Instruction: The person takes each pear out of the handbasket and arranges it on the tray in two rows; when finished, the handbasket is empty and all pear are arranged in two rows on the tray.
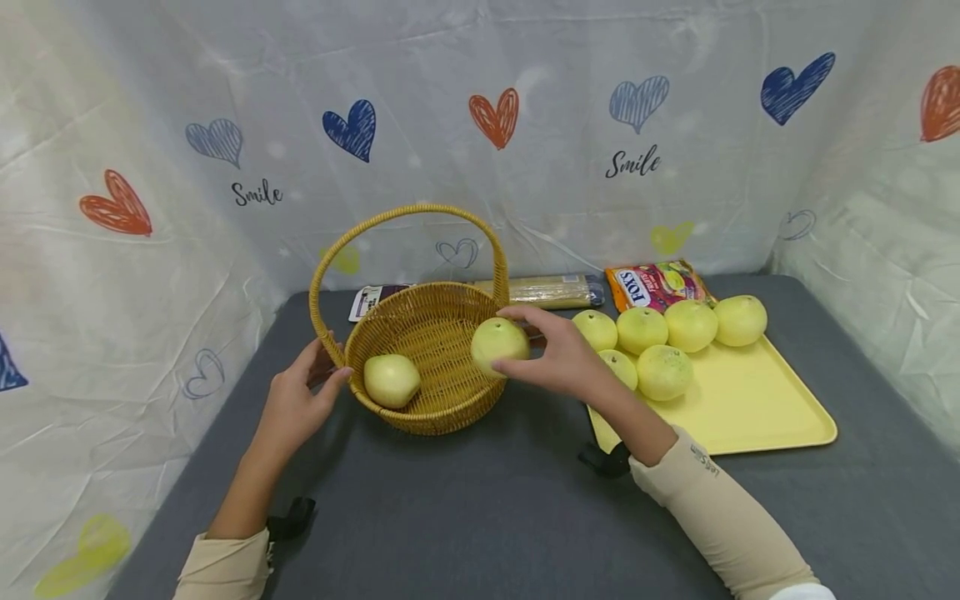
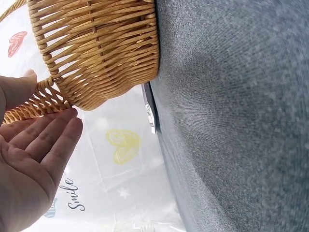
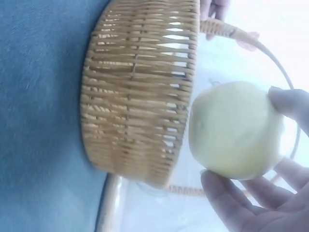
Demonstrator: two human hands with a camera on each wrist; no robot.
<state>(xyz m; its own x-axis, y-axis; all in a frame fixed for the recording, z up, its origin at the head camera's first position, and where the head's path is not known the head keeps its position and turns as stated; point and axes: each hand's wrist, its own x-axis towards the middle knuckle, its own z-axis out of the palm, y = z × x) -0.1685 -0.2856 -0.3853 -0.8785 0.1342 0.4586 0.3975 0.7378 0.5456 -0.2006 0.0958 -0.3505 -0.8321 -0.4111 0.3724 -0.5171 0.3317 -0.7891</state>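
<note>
A woven wicker basket (image 1: 442, 417) with a tall arched handle (image 1: 408, 210) stands on the grey cloth. One pale yellow-green round fruit (image 1: 392, 381) lies inside, at its left. My left hand (image 1: 297, 406) holds the foot of the handle at the left rim, thumb on one side and fingers on the other, as the left wrist view shows. Above the basket's right rim, my right hand (image 1: 558, 354) grips another such fruit (image 3: 236, 130) between thumb and fingertips. In the right wrist view that fruit is clear of the weave.
On the right lies a yellow tray (image 1: 757, 404) with several more of the fruits (image 1: 664, 372) at its left and back. Behind are a red FOX'S candy bag (image 1: 656, 286) and a long wrapped pack (image 1: 551, 292). A printed curtain (image 1: 555, 192) encloses the table.
</note>
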